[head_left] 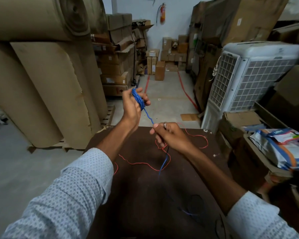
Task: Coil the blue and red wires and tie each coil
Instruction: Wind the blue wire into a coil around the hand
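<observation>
My left hand (133, 106) is raised above the far edge of the dark brown table (145, 195), with a coil of blue wire (138, 99) wound around its fingers. A taut strand of the blue wire runs down and to the right into my right hand (169, 135), which pinches it. Below my right hand the blue wire's loose tail (163, 164) hangs down onto the table. The red wire (141, 163) lies uncoiled in loose loops across the tabletop, under and beside my right hand.
Large cardboard rolls (47, 83) stand at the left. A white air cooler (245, 76) and boxes with plastic packets (281, 145) crowd the right. Stacked cartons (171, 52) fill the back of the aisle, and a fire extinguisher (162, 12) hangs on the wall.
</observation>
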### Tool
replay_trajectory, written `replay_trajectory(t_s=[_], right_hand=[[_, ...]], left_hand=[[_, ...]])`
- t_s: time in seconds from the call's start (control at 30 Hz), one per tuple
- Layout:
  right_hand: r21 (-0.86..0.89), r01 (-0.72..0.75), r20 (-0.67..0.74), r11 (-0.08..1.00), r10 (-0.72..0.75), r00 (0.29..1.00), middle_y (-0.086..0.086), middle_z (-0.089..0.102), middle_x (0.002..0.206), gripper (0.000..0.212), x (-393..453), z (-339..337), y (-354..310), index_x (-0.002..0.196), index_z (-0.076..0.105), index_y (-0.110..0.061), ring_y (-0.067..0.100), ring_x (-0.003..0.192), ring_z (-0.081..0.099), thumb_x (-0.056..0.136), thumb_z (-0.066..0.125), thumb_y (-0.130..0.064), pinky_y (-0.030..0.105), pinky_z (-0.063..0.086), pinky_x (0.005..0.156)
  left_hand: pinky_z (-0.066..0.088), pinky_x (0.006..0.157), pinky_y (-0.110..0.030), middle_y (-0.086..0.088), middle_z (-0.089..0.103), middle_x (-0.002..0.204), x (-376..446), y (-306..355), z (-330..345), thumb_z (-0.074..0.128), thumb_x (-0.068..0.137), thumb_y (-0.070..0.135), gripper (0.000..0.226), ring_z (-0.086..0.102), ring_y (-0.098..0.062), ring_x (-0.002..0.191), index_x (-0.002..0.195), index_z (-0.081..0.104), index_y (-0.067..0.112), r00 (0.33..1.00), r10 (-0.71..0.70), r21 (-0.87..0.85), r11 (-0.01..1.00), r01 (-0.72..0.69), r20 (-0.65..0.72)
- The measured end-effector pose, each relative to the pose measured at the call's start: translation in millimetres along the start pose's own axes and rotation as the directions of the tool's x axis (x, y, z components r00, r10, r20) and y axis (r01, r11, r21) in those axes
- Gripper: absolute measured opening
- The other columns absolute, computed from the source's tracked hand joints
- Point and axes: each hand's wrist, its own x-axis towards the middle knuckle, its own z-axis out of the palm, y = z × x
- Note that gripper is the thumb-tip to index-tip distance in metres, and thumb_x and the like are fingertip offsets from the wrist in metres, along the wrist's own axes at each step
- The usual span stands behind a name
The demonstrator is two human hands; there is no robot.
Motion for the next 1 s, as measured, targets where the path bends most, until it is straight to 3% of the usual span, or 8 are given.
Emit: replay_trajectory(t_s=[0.17, 0.23, 0.37, 0.5, 0.57, 0.7, 0.87, 1.0], right_hand=[[0.142, -0.019, 0.048, 0.990, 0.012, 0.999, 0.008, 0.060, 0.063, 0.020, -18, -4, -19, 0.098, 0.067, 0.005, 0.017, 0.048, 0.049, 0.101, 0.056, -0.012, 0.031, 0.053, 0.055], [0.069, 0.000, 0.083, 0.998, -0.006, 0.997, 0.010, 0.063, 0.067, 0.018, -22, -6, -28, 0.102, 0.067, 0.007, 0.018, 0.050, 0.052, 0.100, 0.056, -0.007, 0.034, 0.053, 0.061], [-0.225, 0.133, -0.009, 0.965, -0.139, 0.990, 0.020, 0.068, 0.068, 0.027, -18, -21, -49, 0.088, 0.072, -0.001, 0.020, 0.051, 0.047, 0.098, 0.061, -0.022, 0.030, 0.037, 0.049], [-0.422, 0.236, -0.141, 0.876, -0.321, 0.937, 0.001, 0.062, 0.056, 0.024, 0, -53, -72, 0.080, 0.074, -0.009, 0.004, 0.047, 0.049, 0.096, 0.065, -0.025, 0.026, 0.039, 0.050], [-0.478, 0.231, -0.168, 0.847, -0.346, 0.923, 0.003, 0.064, 0.059, 0.023, 10, -66, -83, 0.083, 0.074, -0.006, 0.007, 0.049, 0.052, 0.095, 0.068, -0.025, 0.026, 0.042, 0.051], [-0.201, 0.182, -0.242, 0.963, -0.229, 0.943, 0.009, 0.065, 0.061, 0.027, 33, -86, -84, 0.089, 0.069, 0.008, 0.011, 0.041, 0.052, 0.084, 0.079, -0.017, 0.023, 0.046, 0.043], [0.196, -0.011, -0.201, 0.981, 0.051, 0.978, 0.005, 0.066, 0.069, 0.019, 55, -94, -49, 0.085, 0.065, -0.009, 0.001, 0.036, 0.038, 0.084, 0.078, -0.022, 0.014, 0.027, 0.032], [0.301, -0.061, -0.120, 0.952, 0.101, 0.988, -0.002, 0.063, 0.068, 0.027, 52, -72, -13, 0.091, 0.071, -0.012, -0.001, 0.036, 0.033, 0.081, 0.074, -0.037, 0.016, 0.018, 0.038]], left_hand=[[0.047, 0.072, -0.032, -0.008, 0.057, 0.074, 0, -7, -5, 0.020, 0.104, 0.034, 0.042, 0.058, -0.020, 0.067, 0.117, 0.046, 0.004, 1.000, 0.000, 0.154, 0.988, -0.001, 0.004], [0.047, 0.071, -0.028, -0.009, 0.059, 0.079, -1, -10, -1, 0.024, 0.098, 0.039, 0.044, 0.059, -0.021, 0.069, 0.114, 0.049, 0.007, 0.999, 0.012, 0.288, 0.957, -0.021, 0.033], [0.048, 0.074, -0.034, -0.006, 0.061, 0.082, -9, -21, -4, 0.025, 0.091, 0.058, 0.067, 0.058, -0.020, 0.071, 0.127, 0.047, 0.006, 0.985, 0.024, 0.488, 0.866, -0.106, 0.172], [0.041, 0.064, -0.035, -0.007, 0.055, 0.067, -23, -22, -3, 0.020, 0.089, 0.063, 0.068, 0.048, -0.024, 0.060, 0.107, 0.059, 0.010, 0.947, -0.053, 0.522, 0.843, -0.128, 0.318], [0.037, 0.059, -0.033, -0.006, 0.048, 0.058, -31, -20, 0, 0.017, 0.090, 0.061, 0.071, 0.040, -0.019, 0.052, 0.102, 0.060, 0.007, 0.920, -0.097, 0.524, 0.842, -0.127, 0.379], [0.029, 0.046, -0.028, -0.003, 0.036, 0.045, -40, -19, 7, 0.017, 0.088, 0.062, 0.071, 0.029, -0.013, 0.040, 0.085, 0.059, 0.004, 0.876, -0.206, 0.450, 0.893, -0.014, 0.437], [0.013, 0.042, -0.028, 0.002, 0.031, 0.038, -38, 2, 17, 0.007, 0.096, 0.057, 0.075, 0.020, -0.009, 0.032, 0.075, 0.055, 0.004, 0.844, -0.272, 0.213, 0.958, 0.192, 0.462], [0.026, 0.045, -0.029, 0.001, 0.032, 0.045, -33, 17, 20, 0.008, 0.096, 0.059, 0.073, 0.025, -0.015, 0.035, 0.081, 0.055, 0.005, 0.877, -0.175, -0.051, 0.974, 0.220, 0.448]])
